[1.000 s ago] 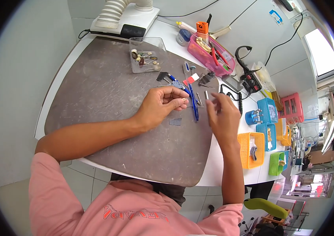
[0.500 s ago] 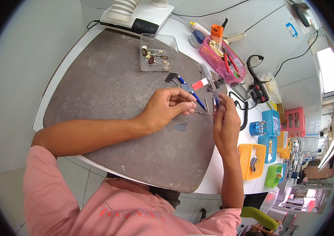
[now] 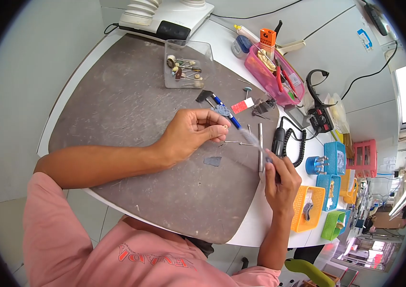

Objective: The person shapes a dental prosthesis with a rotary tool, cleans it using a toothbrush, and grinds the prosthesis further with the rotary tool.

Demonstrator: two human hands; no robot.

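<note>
Grey mat (image 3: 117,119), scuffed, one; it lay below the left hand (image 3: 188,131), which held a tiny pale piece (image 3: 225,127) at its fingertips. Right hand (image 3: 282,184): off the mat's right edge, bearing a slim tool (image 3: 252,140), blurred, its far end directed up and left towards a blue pen (image 3: 235,121). Handling, as judged: so small a piece called for a light, even pinch and a steady wrist low over the mat; the tool seemed best brought in slowly, with a relaxed grip, clear of the metal rod (image 3: 260,148) it crossed in view. Fingers, left: thumb and forefinger met on the piece, parted only by its thickness; the rest were curled beneath, with nothing else visible in them. Fingers, right: folded round the near end of the tool, thumb pressed alongside; how tightly, or which end they gripped, could not be told. Adjacent items: grey scrap (image 3: 212,161), flat, just below the left hand; handpiece (image 3: 278,141), black, above the right hand; clear tray (image 3: 208,52), holding small shanked bits, well apart from both hands.
</note>
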